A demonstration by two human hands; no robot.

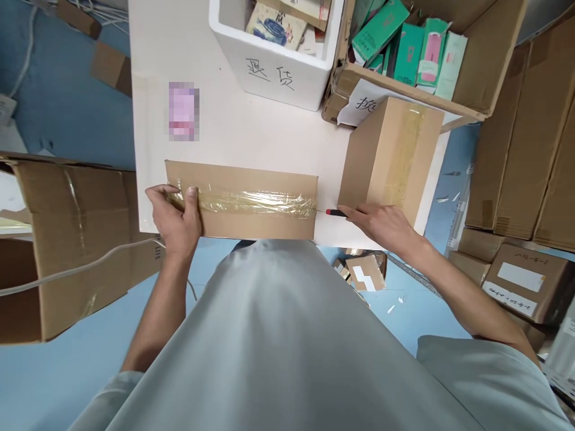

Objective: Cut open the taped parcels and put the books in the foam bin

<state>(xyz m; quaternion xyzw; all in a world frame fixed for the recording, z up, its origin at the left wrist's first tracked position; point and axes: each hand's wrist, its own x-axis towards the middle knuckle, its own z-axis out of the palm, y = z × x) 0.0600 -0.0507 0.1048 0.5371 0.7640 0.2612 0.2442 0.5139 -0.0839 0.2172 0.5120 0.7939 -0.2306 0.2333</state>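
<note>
A long cardboard box (256, 226) lies near the table's front edge, clear tape (269, 202) running along its top. My left hand (177, 218) grips the box's left end, thumb on top and fingers round the far-left corner. In my right hand (381, 221) is a small screwdriver (336, 212) with a black and red handle. Its thin metal shaft points left, and the tip meets the taped right end of the box. Whether the tip has gone into the tape I cannot tell.
A taller taped carton (406, 155) stands right of the box. Behind are a white foam bin (274, 75) and an open carton (476, 66) of green boxes. A blurred pink item (183, 111) lies at the table's left. More cartons (90, 239) stand on the floor.
</note>
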